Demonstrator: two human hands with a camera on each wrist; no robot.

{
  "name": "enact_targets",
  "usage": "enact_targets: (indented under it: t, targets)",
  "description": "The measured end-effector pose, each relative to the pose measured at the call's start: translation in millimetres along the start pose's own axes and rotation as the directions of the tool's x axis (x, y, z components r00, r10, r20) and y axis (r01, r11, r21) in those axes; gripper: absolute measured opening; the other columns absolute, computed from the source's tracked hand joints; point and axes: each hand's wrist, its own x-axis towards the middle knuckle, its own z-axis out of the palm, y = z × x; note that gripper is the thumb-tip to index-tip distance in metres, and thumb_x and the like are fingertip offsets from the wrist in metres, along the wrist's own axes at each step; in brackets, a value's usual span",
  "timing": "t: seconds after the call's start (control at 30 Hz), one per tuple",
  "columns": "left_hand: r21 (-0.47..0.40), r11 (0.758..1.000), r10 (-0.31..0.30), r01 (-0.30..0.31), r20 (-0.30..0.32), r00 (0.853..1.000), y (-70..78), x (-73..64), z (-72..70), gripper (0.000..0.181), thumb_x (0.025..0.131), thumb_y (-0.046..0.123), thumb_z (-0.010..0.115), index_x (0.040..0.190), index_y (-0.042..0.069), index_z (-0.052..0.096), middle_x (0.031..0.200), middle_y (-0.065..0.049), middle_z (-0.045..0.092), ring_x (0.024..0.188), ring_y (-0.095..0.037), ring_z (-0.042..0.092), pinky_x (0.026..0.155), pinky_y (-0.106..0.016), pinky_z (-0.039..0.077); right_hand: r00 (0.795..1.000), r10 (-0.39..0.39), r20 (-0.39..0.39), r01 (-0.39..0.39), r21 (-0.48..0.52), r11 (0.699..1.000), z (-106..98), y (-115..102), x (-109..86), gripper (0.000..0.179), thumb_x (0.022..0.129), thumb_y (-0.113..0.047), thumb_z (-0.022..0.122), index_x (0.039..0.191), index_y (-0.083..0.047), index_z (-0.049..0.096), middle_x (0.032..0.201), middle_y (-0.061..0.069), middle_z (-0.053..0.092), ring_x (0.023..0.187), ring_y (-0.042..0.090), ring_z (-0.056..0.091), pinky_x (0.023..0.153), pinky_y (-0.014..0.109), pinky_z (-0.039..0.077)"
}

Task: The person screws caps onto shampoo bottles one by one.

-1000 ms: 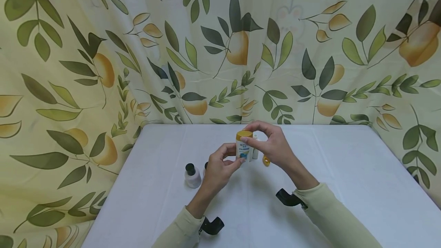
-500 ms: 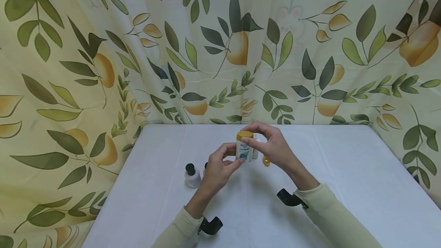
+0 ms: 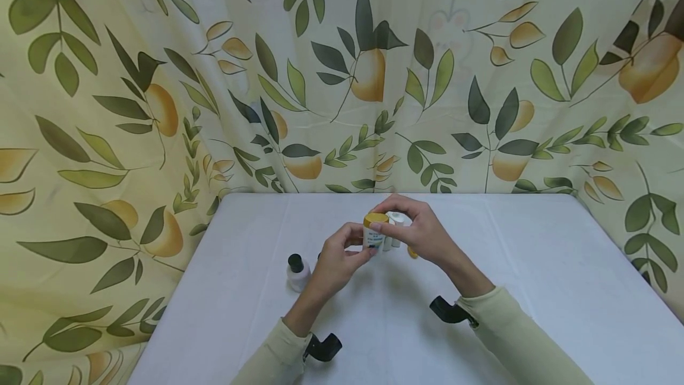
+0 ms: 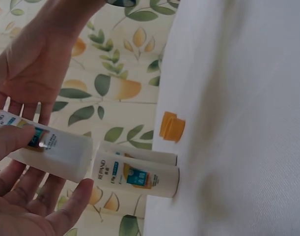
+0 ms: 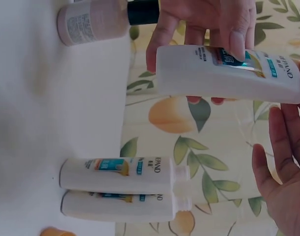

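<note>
1. My hands are each clamped on one part of the same bottle (image 5: 189,73), which I have up off the tabletop (image 3: 513,224), left of its far middle.
2. The bottle is white and smooth, with a soft sheen and gently rounded sides. It is close to upright, leaning slightly.
3. Its label (image 5: 260,70) carries dark brand lettering near the top, a small blue strip under that, and a blue-green panel with a gold sweep lower down; my thumb covers some of the panel.
4. My left hand (image 3: 338,260) pinches the bottle's body, thumb on the printed side and fingers behind.
5. My right hand (image 3: 419,230) grips the yellow-orange cap (image 3: 376,217) on top, thumb in front and fingers curled round behind.
6. Two uncapped bottles (image 5: 118,174) of the same white make stand side by side, just right of mine and farther off, bare white necks showing.
7. A loose orange cap (image 4: 172,127) lies right of that pair, partly behind my right hand in the head view; its stepped outline leaves me unable to tell whether it is one or two.
8. A pale pinkish bottle (image 3: 298,278) with a black top stands to the left, nearer me.
</note>
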Motion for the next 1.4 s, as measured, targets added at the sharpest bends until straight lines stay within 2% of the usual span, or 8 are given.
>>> enact_targets:
  t: [0.13, 0.4, 0.53, 0.7, 0.97, 1.13, 1.3, 1.4]
  targets:
    - [0.003, 0.999, -0.035, 0.035, 0.026, 0.999, -0.3, 1.1, -1.7, 0.034, 0.092, 0.015, 0.077, 0.123, 0.015, 0.063, 0.122, 0.001, 0.066, 0.110, -0.017, 0.065, 0.090, -0.026, 0.059, 1.000, -0.001, 0.010, 0.001, 0.002, 1.000, 2, 1, -0.6, 0.017, 0.090, -0.017, 0.079, 0.106, -0.020, 0.075, 0.106, -0.001, 0.070, 0.104, 0.022, 0.061, 0.093, 0.047, 0.047]
    - [0.035, 0.998, -0.049, 0.047, 0.059, 0.997, -1.4, 5.2, -7.2, 0.031, 0.092, 0.021, 0.077, 0.121, 0.016, 0.065, 0.120, 0.004, 0.066, 0.114, -0.015, 0.062, 0.092, -0.030, 0.058, 0.998, -0.027, 0.049, 0.026, 0.014, 1.000, 6, 6, -2.2, 0.014, 0.091, -0.018, 0.078, 0.104, -0.021, 0.075, 0.105, -0.002, 0.070, 0.107, 0.020, 0.061, 0.104, 0.063, 0.039]
    - [0.043, 0.998, -0.056, 0.054, 0.060, 0.997, 1.5, 6.4, -9.8, 0.030, 0.092, 0.022, 0.077, 0.120, 0.017, 0.066, 0.118, 0.006, 0.066, 0.113, -0.014, 0.061, 0.092, -0.031, 0.057, 0.998, -0.024, 0.057, 0.025, -0.008, 1.000, 8, 7, -3.1, 0.013, 0.092, -0.020, 0.077, 0.103, -0.024, 0.075, 0.106, -0.005, 0.070, 0.109, 0.018, 0.061, 0.107, 0.062, 0.037]
    - [0.060, 0.996, -0.062, 0.059, 0.051, 0.997, 5.4, 7.8, -12.3, 0.029, 0.092, 0.022, 0.078, 0.118, 0.017, 0.067, 0.115, 0.006, 0.067, 0.111, -0.015, 0.061, 0.090, -0.030, 0.058, 0.998, -0.025, 0.057, 0.026, -0.023, 0.999, 9, 6, -4.4, 0.014, 0.091, -0.020, 0.078, 0.104, -0.024, 0.075, 0.107, -0.005, 0.069, 0.109, 0.018, 0.060, 0.104, 0.060, 0.040]
    - [0.119, 0.993, -0.017, 0.012, 0.041, 0.999, 6.8, 10.4, -17.5, 0.027, 0.090, 0.022, 0.079, 0.114, 0.015, 0.068, 0.111, 0.005, 0.068, 0.107, -0.013, 0.062, 0.089, -0.032, 0.058, 0.999, 0.002, 0.047, -0.001, -0.029, 1.000, 12, 10, -5.2, 0.016, 0.090, -0.021, 0.079, 0.105, -0.025, 0.075, 0.106, -0.006, 0.069, 0.108, 0.018, 0.060, 0.105, 0.062, 0.038]
    - [0.152, 0.988, 0.012, -0.017, 0.034, 0.999, 7.4, 9.5, -20.0, 0.028, 0.090, 0.023, 0.080, 0.114, 0.015, 0.068, 0.111, 0.004, 0.069, 0.106, -0.015, 0.064, 0.091, -0.042, 0.058, 0.998, 0.034, 0.047, -0.032, -0.032, 0.999, 13, 14, -6.4, 0.017, 0.090, -0.023, 0.080, 0.106, -0.025, 0.075, 0.107, -0.006, 0.068, 0.111, 0.017, 0.060, 0.106, 0.064, 0.039]
    - [0.146, 0.988, 0.038, -0.043, 0.037, 0.999, 8.0, 8.4, -22.9, 0.028, 0.090, 0.026, 0.080, 0.112, 0.014, 0.068, 0.111, 0.001, 0.069, 0.106, -0.021, 0.066, 0.095, -0.054, 0.056, 0.998, 0.041, 0.046, -0.040, -0.029, 0.999, 15, 16, -7.5, 0.019, 0.090, -0.025, 0.080, 0.107, -0.026, 0.075, 0.108, -0.006, 0.068, 0.111, 0.018, 0.061, 0.105, 0.065, 0.040]
    - [0.141, 0.989, 0.036, -0.042, 0.047, 0.998, 7.4, 8.7, -24.3, 0.028, 0.090, 0.029, 0.080, 0.111, 0.015, 0.068, 0.110, 0.002, 0.070, 0.106, -0.021, 0.066, 0.096, -0.055, 0.055, 0.998, 0.043, 0.050, -0.043, -0.020, 0.999, 16, 18, -7.5, 0.019, 0.090, -0.025, 0.080, 0.108, -0.027, 0.075, 0.107, -0.006, 0.068, 0.110, 0.018, 0.061, 0.105, 0.065, 0.040]
